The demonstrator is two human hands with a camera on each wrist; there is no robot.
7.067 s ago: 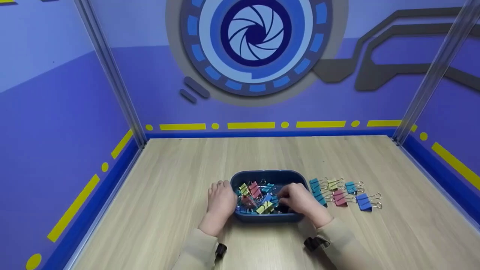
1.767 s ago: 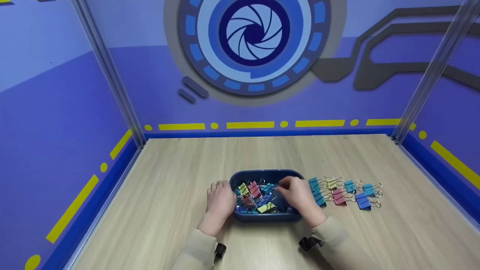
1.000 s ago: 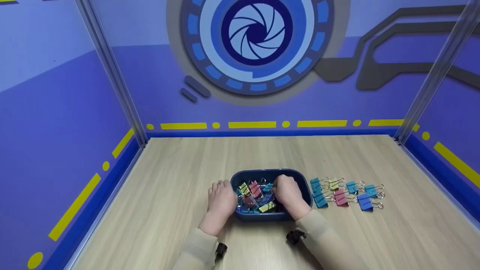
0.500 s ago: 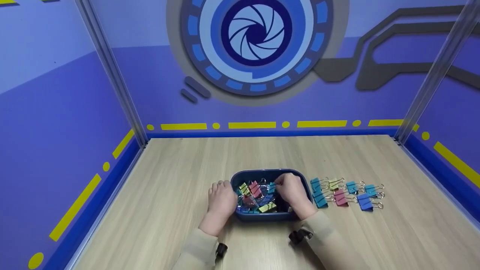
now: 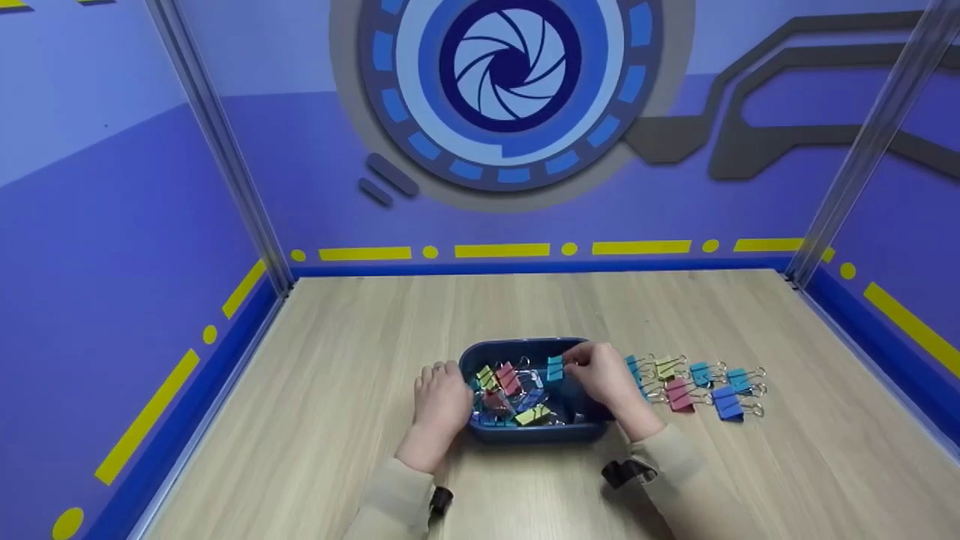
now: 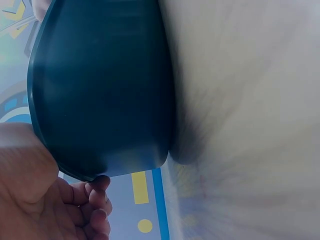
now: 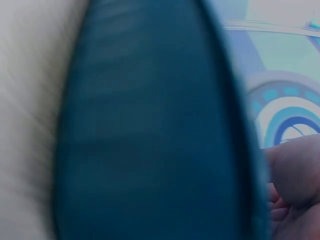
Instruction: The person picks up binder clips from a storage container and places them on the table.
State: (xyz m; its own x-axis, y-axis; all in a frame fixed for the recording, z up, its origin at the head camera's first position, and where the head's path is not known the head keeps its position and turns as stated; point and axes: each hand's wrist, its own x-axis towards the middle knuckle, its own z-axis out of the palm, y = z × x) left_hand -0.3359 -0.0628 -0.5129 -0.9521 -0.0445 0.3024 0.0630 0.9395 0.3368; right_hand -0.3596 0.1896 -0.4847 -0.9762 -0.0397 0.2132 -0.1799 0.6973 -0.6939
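Observation:
A dark blue plastic box point(image 5: 536, 433) with several coloured binder clips heaped mostly in its left part stands in front of me. My left hand point(image 5: 442, 397) grips the box's left rim; in the left wrist view its fingers curl at the rim's corner. With thumb and fingertips my right hand point(image 5: 606, 375) pinches a teal binder clip point(image 5: 554, 368) over the right part of the box. Among the clips inside are a pink binder clip point(image 5: 508, 379) and a yellow binder clip point(image 5: 533, 415). The right wrist view shows mainly the box's outer wall point(image 7: 150, 125), blurred.
Right of the box, binder clips lie in two rows on the wooden table point(image 5: 360, 337), among them a blue binder clip point(image 5: 727, 403), a red binder clip point(image 5: 679, 394) and a yellow binder clip point(image 5: 666, 367). Patterned panels point(image 5: 300, 172) stand at the back and sides.
A teal clip has joined the back row on the table since the oldest frame. My right hand reached into the box, then rose rightward with another teal clip. My left hand stays at the rim.

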